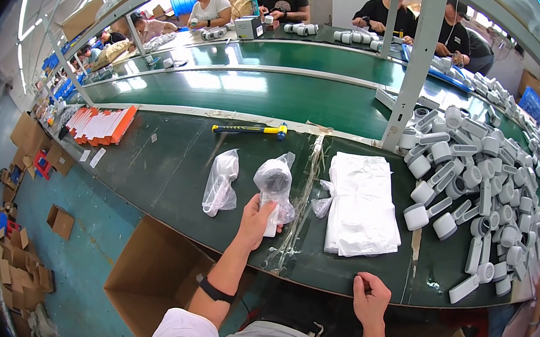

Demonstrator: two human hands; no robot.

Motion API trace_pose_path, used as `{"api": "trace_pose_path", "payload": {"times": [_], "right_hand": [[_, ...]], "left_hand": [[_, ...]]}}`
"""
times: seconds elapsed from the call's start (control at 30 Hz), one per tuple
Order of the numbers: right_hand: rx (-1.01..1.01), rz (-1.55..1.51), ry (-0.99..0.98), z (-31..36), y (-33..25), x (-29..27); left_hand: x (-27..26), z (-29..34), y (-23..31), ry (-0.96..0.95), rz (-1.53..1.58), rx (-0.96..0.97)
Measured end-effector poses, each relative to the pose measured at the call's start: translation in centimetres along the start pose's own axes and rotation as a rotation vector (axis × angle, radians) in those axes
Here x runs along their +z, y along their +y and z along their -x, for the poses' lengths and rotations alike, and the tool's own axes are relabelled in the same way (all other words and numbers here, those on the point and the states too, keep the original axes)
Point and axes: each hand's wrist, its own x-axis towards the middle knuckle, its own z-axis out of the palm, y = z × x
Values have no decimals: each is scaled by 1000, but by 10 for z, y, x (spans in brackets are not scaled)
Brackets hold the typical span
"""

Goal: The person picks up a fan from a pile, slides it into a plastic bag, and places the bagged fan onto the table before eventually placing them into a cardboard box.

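Observation:
My left hand (254, 223) is closed round the handle end of a bagged white device (275, 177), which has a round head and sits in a clear plastic bag just over the dark green table. To its left lies a second bagged white device (220, 184). My right hand (372, 298) is curled closed at the table's front edge, with nothing showing in it. Beyond that hand rests a stack of white plastic bags (364, 209), a crumpled bit of plastic (322, 204) at its left side.
A yellow-and-black hammer (251, 130) lies behind the bagged devices. Unbagged white devices (482, 173) form a big heap on the right. Orange-and-white flat cartons (100, 124) lie at left. A metal post (414, 72) rises from the table's far edge. Several people work beyond the green conveyor (225, 90).

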Motion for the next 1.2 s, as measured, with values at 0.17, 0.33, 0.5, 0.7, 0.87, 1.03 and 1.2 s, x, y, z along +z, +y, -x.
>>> {"api": "trace_pose_path", "payload": {"times": [0.17,0.33,0.5,0.7,0.87,1.03,1.2], "right_hand": [[4,9,-3,0,-1,-1],[-11,1,6,0,0,1],[-11,2,6,1,4,1],[-20,-4,8,0,3,1],[-16,-4,5,0,3,0],[5,-7,-1,0,1,0],[5,-6,-6,0,-1,0]], "left_hand": [[0,0,-1,8,-8,-8],[2,0,1,38,-13,-32],[-2,-3,0,29,-41,-68],[0,0,9,-13,-48,-75],[5,1,17,-42,44,-126],[-2,3,18,-121,-30,-118],[3,7,27,-156,-68,-109]]}}
